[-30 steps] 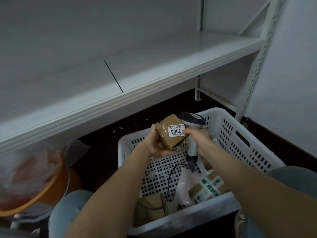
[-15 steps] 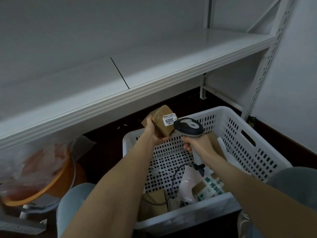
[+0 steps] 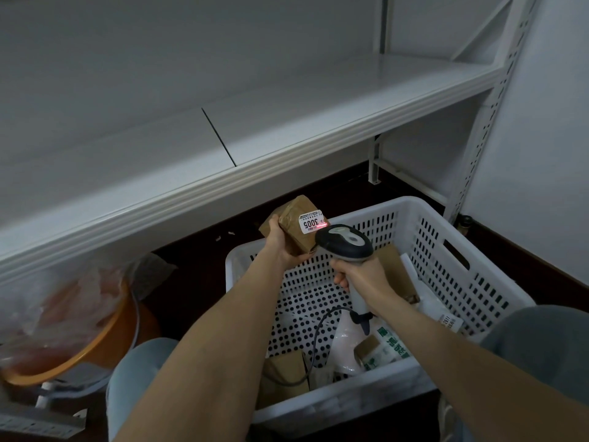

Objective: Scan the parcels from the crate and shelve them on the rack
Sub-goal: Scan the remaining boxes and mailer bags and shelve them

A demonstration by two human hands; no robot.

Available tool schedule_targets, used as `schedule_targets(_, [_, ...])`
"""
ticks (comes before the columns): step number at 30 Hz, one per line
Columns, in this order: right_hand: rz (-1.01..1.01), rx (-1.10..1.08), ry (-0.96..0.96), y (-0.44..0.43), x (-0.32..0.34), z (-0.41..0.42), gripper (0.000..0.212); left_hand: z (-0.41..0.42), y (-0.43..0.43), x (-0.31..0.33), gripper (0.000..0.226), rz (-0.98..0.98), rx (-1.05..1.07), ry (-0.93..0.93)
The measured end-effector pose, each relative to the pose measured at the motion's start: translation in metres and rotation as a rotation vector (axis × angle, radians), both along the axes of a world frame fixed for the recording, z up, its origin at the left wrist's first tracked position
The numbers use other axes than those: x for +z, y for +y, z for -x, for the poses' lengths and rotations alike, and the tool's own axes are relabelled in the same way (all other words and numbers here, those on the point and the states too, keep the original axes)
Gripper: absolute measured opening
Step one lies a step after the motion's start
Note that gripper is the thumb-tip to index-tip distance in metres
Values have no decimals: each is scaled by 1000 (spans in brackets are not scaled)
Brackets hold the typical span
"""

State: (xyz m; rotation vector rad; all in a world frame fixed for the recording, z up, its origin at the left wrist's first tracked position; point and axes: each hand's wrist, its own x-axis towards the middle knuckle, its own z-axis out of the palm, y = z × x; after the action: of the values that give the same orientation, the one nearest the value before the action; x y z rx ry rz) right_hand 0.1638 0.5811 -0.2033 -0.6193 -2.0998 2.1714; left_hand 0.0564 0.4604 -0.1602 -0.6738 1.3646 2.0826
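Scanning a Brown Parcel Over the Crate

Held above the crate's (image 3: 462, 272) far rim, at about 11 o'clock from the crate's middle, the brown parcel (image 3: 294, 232) sits in the left hand (image 3: 279, 242), whose fingers curl round its underside and side. Its white label (image 3: 310, 222), printed 3005, faces the scanner (image 3: 345, 242), and a red glow shows on the label's edge nearest the scanner's head. The right hand (image 3: 360, 275) is wrapped tight round the scanner's grip, at 3 o'clock from the parcel and just beside it. The scanner's cable (image 3: 318, 330) loops down into the crate. More parcels lie in the crate at 6 o'clock: a brown one (image 3: 283, 374), a white bag (image 3: 345, 342) and a box with green-printed tape (image 3: 379, 349). The white rack shelf (image 3: 287, 122) runs across at 12 o'clock. An orange basin (image 3: 79, 342) sits at 9 o'clock.
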Motion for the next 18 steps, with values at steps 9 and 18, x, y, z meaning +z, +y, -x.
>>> schedule_targets(9, [24, -3, -13, -1, 2, -3, 12, -1, 1, 0, 69, 8, 19, 6])
schedule_targets(18, [24, 31, -11, -2, 2, -3, 12, 2, -2, -6, 72, -11, 15, 6])
